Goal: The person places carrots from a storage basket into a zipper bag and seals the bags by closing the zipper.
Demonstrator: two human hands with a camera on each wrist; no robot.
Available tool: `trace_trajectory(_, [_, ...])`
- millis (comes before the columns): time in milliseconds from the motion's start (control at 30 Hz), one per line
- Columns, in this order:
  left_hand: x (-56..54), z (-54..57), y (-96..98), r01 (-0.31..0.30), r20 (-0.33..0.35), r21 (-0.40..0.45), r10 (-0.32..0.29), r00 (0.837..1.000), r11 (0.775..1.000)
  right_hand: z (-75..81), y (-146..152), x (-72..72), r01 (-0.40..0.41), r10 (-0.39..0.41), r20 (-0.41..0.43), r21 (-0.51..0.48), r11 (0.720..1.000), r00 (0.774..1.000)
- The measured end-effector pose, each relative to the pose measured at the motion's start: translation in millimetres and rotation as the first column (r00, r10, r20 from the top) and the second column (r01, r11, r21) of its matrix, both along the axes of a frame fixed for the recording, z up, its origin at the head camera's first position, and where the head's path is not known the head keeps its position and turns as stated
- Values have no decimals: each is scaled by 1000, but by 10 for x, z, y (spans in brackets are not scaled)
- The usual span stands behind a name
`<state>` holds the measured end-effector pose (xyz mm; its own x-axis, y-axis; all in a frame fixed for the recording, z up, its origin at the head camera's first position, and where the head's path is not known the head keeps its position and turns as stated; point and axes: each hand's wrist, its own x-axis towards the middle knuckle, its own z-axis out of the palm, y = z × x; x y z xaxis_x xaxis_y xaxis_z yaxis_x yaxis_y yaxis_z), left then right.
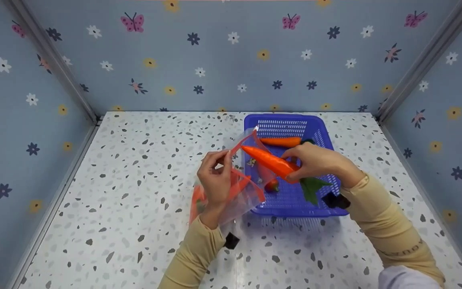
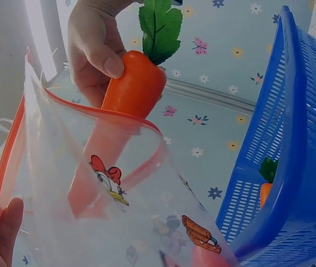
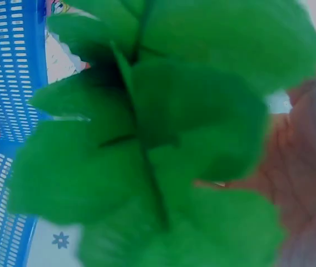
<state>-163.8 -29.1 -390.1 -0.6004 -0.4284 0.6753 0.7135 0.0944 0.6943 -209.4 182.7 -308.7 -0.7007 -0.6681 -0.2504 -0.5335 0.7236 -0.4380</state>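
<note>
My right hand (image 1: 315,162) grips an orange carrot (image 1: 269,160) near its thick end. The carrot's green leaves (image 3: 147,139) fill much of the right wrist view and partly cover that hand. My left hand (image 1: 216,176) pinches the red-orange rim of a clear zip bag (image 2: 130,194) printed with cartoon figures. The bag's mouth stands spread, and the carrot's narrow end overlaps it in the head view. Through the clear plastic, the carrot's lower part shows below the rim in the left wrist view. An orange-red shape (image 1: 237,186) shows at the bag beside my left wrist.
A blue perforated basket (image 1: 287,210) stands on the speckled tabletop (image 1: 134,180), under my right hand. In it lie another carrot (image 1: 281,141) and a small red item (image 1: 272,186) with a green stem. Flower-patterned walls (image 1: 231,60) enclose the back and sides.
</note>
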Motion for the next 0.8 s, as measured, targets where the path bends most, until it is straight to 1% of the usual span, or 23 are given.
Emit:
trace_trajectory(67, [0, -1, -2, 0, 3, 1, 0, 1000, 1000, 5, -39, -19, -9, 9, 10, -6, 1000, 1000])
trace_trajectory(100, [-11, -20, -4, 1, 3, 1, -1, 1000, 1000, 4, -60, -29, -21, 21, 10, -14, 1000, 1000])
trace_trajectory(233, [-75, -126, -15, -2, 13, 5, 2, 1000, 1000, -3, -138, -63, -53, 52, -23, -45, 998, 998])
trace_trajectory(333, [-114, -199, -19, -10, 27, 9, 9, 1000, 1000, -8, -200, -78, -49, 46, -57, -49, 998, 997])
trace_trajectory(467, [-125, -218, -15, -15, 22, 13, 15, 1000, 1000, -32, -276, -98, -1, -4, -69, -71, 997, 998])
trace_trajectory(633, [-123, -216, -8, -17, 7, 20, 17, 1000, 1000, -92, -369, -130, 86, -89, -12, -150, 985, 996])
trace_trajectory(700, [-107, -191, -7, -13, 5, 23, 13, 1000, 1000, -124, -409, -142, 126, -125, 16, -176, 976, 992])
trace_trajectory(800, [-53, -103, -8, -9, 5, 21, 9, 1000, 1000, -172, -468, -163, 180, -174, 50, -209, 961, 984])
